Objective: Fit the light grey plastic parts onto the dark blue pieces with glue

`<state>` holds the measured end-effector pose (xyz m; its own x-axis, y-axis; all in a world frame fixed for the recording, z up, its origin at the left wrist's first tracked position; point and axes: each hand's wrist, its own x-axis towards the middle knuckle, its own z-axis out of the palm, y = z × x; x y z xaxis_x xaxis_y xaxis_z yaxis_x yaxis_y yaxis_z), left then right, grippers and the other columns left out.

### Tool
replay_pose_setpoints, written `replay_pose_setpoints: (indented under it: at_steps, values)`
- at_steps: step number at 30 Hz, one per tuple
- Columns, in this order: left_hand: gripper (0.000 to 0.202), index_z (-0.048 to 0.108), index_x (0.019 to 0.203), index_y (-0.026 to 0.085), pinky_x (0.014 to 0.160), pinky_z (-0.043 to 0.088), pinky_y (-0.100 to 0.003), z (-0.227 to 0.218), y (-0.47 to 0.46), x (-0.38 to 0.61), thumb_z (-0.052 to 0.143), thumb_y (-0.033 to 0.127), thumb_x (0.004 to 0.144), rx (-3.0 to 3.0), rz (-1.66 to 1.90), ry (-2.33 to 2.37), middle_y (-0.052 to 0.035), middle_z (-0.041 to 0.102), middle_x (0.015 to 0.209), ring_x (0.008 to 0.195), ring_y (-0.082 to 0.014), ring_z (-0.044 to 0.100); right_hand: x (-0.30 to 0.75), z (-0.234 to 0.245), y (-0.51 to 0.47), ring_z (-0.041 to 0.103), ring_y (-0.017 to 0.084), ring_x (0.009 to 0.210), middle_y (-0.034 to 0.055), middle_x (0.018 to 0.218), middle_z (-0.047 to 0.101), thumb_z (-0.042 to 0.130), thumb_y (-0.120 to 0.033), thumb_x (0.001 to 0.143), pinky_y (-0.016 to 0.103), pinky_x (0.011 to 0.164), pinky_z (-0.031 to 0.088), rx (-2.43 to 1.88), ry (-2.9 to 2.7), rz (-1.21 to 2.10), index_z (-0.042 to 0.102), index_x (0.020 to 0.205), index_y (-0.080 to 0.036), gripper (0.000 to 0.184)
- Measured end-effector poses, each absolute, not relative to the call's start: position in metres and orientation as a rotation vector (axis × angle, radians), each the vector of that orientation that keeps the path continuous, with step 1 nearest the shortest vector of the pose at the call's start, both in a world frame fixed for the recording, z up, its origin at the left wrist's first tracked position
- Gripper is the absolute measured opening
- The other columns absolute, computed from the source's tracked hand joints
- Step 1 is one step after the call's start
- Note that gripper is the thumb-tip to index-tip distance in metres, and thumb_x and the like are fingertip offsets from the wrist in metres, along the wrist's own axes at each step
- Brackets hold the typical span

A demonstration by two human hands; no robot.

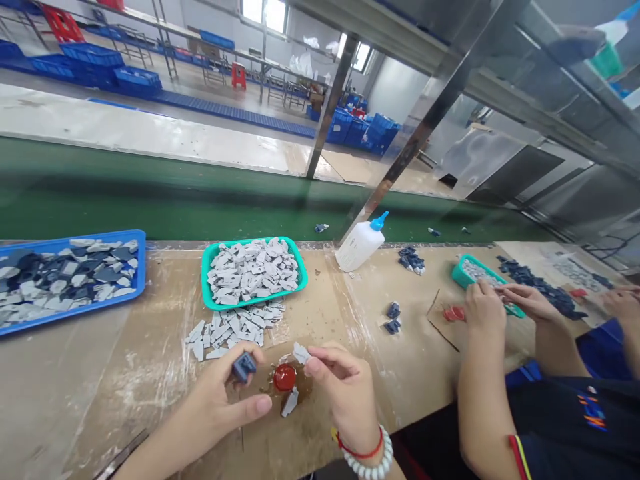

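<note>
My left hand (225, 390) holds a dark blue-grey plastic block (244, 367) in its curled fingers, the thumb stretched out away from it. My right hand (345, 383), with beads and a red cord at the wrist, pinches a small light grey plastic piece (301, 353) between thumb and fingertips. On the table between the hands sits a small red cap or dish (285, 377) with a wet, shiny surface. A grey and dark piece (290, 403) lies right against its near side. Loose grey pieces (235, 330) are spread just beyond my left hand.
A teal tray (304, 280) heaped with grey pieces and a blue tray (143, 267) of mixed parts stand ahead. A white bottle (359, 247) leans near a metal post. Dark parts (393, 319) lie to the right. A co-worker's hands (487, 307) work over another teal tray. A green conveyor (225, 200) runs behind.
</note>
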<state>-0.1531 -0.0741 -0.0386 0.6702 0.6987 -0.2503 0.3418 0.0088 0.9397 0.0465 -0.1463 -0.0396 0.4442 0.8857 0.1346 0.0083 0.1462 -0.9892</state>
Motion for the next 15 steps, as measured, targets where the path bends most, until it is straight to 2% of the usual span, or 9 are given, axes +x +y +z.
replay_pose_setpoints:
  at_steps: [2,4,9,13,15]
  values:
    - [0.04,0.046,0.108,0.028,0.076,0.035,-0.028,-0.039,-0.074,-0.15,0.059,0.056,0.083,1.583,0.388,0.867,0.0009,0.046,0.093,0.085,-0.0189,0.043,0.035,-0.027,-0.139,0.068,0.013,0.069,0.0012,0.077,0.073,0.075,-0.013,0.076,0.02,0.061,0.057,-1.236,-1.049,0.675,0.079,0.087,-0.028,0.018]
    - [0.037,0.042,0.114,0.031,0.08,0.034,-0.028,-0.04,-0.078,-0.151,0.053,0.056,0.089,1.557,0.435,0.859,0.0011,0.045,0.099,0.09,-0.0191,0.043,0.023,-0.019,-0.135,0.07,0.013,0.074,0.0021,0.081,0.073,0.075,-0.009,0.076,0.02,0.065,0.058,-1.197,-1.168,0.599,0.079,0.089,-0.027,0.023]
    - [0.028,0.043,0.11,0.031,0.084,0.037,-0.027,-0.028,-0.087,-0.15,0.037,0.055,0.097,1.501,0.524,0.826,0.0022,0.051,0.102,0.1,-0.0186,0.048,0.003,-0.023,-0.132,0.071,0.015,0.078,0.0055,0.085,0.072,0.072,-0.005,0.079,0.021,0.068,0.06,-1.111,-1.297,0.52,0.077,0.095,-0.022,0.024]
    - [0.026,0.043,0.112,0.032,0.087,0.037,-0.026,-0.021,-0.094,-0.141,0.031,0.052,0.1,1.499,0.573,0.938,0.0029,0.053,0.1,0.098,-0.0165,0.051,-0.004,-0.028,-0.134,0.069,0.015,0.077,0.0066,0.084,0.07,0.065,-0.002,0.083,0.022,0.069,0.06,-1.11,-1.403,0.407,0.076,0.095,-0.019,0.023]
    - [0.028,0.042,0.114,0.032,0.091,0.036,-0.028,-0.025,-0.098,-0.139,0.029,0.052,0.1,1.464,0.587,1.033,0.0022,0.053,0.103,0.103,-0.0172,0.051,-0.002,-0.025,-0.138,0.069,0.016,0.08,0.0085,0.088,0.07,0.063,-0.005,0.085,0.024,0.07,0.06,-1.127,-1.56,0.422,0.074,0.102,-0.017,0.024]
